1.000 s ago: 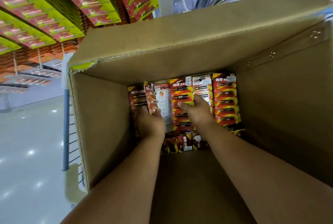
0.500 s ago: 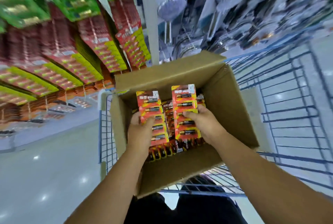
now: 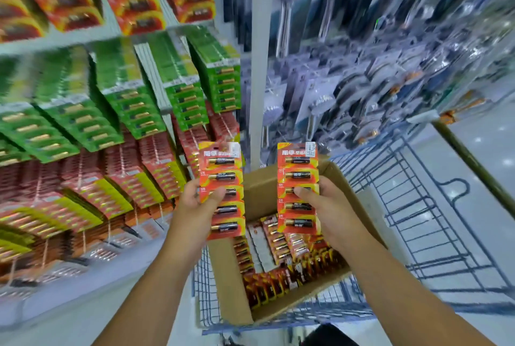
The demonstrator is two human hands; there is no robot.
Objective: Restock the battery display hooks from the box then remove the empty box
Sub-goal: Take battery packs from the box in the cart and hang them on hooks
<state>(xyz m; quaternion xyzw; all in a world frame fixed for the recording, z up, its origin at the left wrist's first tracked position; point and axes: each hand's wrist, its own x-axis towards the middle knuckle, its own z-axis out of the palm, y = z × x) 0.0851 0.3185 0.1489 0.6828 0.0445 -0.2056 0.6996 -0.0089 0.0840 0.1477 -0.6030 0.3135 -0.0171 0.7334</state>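
My left hand (image 3: 195, 206) grips a stack of red and yellow battery cards (image 3: 221, 175), thumb across its front. My right hand (image 3: 328, 209) grips a second stack of the same battery cards (image 3: 297, 167). Both stacks are held upright above the open cardboard box (image 3: 231, 301), which still holds several more battery cards (image 3: 278, 270). The battery display hooks (image 3: 117, 189) fill the wall at left, hung with rows of red and green card packs.
The box sits in a blue wire trolley (image 3: 412, 223) at right. A white upright post (image 3: 257, 67) divides the battery wall from hanging shower heads and packaged hardware (image 3: 362, 89). Pale glossy floor (image 3: 490, 150) shows at the far right.
Both hands lifted their card stacks out of the box and raised them above it. My view swung up from the box interior toward the display wall.
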